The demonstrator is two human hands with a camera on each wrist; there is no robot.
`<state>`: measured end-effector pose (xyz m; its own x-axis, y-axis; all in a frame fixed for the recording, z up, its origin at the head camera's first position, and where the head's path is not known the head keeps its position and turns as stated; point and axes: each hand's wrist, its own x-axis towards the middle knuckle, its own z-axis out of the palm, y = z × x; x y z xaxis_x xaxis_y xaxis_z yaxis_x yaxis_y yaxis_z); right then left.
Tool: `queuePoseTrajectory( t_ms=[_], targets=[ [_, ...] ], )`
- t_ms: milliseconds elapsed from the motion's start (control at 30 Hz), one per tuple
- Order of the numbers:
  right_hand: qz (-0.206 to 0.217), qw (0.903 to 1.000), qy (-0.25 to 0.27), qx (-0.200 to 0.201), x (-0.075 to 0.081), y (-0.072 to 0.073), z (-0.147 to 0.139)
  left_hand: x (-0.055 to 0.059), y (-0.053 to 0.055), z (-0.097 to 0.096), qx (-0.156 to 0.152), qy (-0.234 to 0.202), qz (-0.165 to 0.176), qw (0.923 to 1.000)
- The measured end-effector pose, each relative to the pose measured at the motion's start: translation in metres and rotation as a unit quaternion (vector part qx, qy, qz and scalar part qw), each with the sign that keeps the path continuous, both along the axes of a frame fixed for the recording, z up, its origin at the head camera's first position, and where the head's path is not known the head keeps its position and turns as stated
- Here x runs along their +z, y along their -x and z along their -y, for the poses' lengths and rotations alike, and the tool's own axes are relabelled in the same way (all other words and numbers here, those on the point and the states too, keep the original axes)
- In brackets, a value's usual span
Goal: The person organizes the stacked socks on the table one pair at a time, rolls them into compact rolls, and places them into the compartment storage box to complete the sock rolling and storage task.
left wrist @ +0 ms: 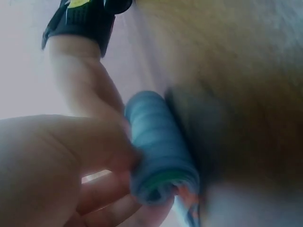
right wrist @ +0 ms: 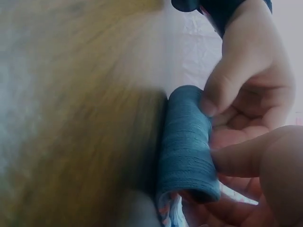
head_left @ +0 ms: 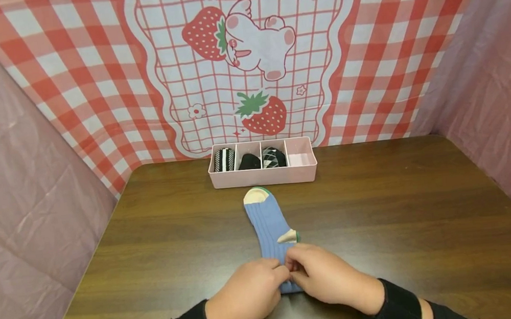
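A blue ribbed sock [head_left: 268, 225] with a cream toe and heel edged in green lies on the table, toe pointing away. Its near end is curled into a thick roll, clearest in the left wrist view [left wrist: 158, 137] and the right wrist view [right wrist: 189, 142]. My left hand [head_left: 247, 296] pinches one side of this roll, thumb against it and fingers beneath. From the other side my right hand [head_left: 331, 278] grips the roll with bent fingers and thumb. Both hands meet over the near end and partly hide it in the head view.
Behind the sock stands a pink divided box [head_left: 264, 177]. It holds a striped rolled sock [head_left: 225, 160], a black one [head_left: 249, 162] and a patterned one [head_left: 274, 157]; the rightmost compartment holds nothing. A checked strawberry cloth [head_left: 112, 65] hangs behind the brown wooden table [head_left: 379, 194].
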<state>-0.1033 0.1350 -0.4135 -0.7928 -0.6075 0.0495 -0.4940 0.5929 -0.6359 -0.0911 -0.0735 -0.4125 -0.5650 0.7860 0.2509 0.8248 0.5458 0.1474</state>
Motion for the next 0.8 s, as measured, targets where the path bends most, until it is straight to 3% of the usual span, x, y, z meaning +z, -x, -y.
queuePoseTrajectory(
  t_ms=[200, 333, 400, 500, 567, 633, 800],
  targets=[
    [-0.073, 0.9969, -0.029, 0.005, 0.001, -0.004, 0.003, -0.002, 0.008, 0.005, 0.010, -0.038, 0.080, 0.9960],
    [-0.096, 0.9932, -0.064, 0.018, 0.002, -0.007, 0.003, -0.003, 0.012, 0.007, 0.016, -0.058, 0.132, 0.9894],
    [-0.099, 0.9914, -0.082, 0.023, 0.003, -0.008, 0.003, -0.004, 0.014, 0.008, 0.024, -0.067, 0.169, 0.9830],
    [-0.103, 0.9891, -0.102, 0.026, 0.004, -0.009, 0.004, -0.004, 0.018, 0.009, 0.044, -0.084, 0.234, 0.9675],
    [-0.104, 0.9888, -0.104, 0.026, 0.004, -0.010, 0.004, -0.003, 0.019, 0.010, 0.054, -0.094, 0.261, 0.9593],
    [-0.102, 0.9892, -0.102, 0.026, 0.003, -0.010, 0.004, -0.002, 0.020, 0.010, 0.059, -0.097, 0.263, 0.9580],
    [-0.087, 0.9917, -0.091, 0.027, 0.002, -0.009, 0.004, -0.002, 0.017, 0.009, 0.057, -0.088, 0.202, 0.9737]
  ],
)
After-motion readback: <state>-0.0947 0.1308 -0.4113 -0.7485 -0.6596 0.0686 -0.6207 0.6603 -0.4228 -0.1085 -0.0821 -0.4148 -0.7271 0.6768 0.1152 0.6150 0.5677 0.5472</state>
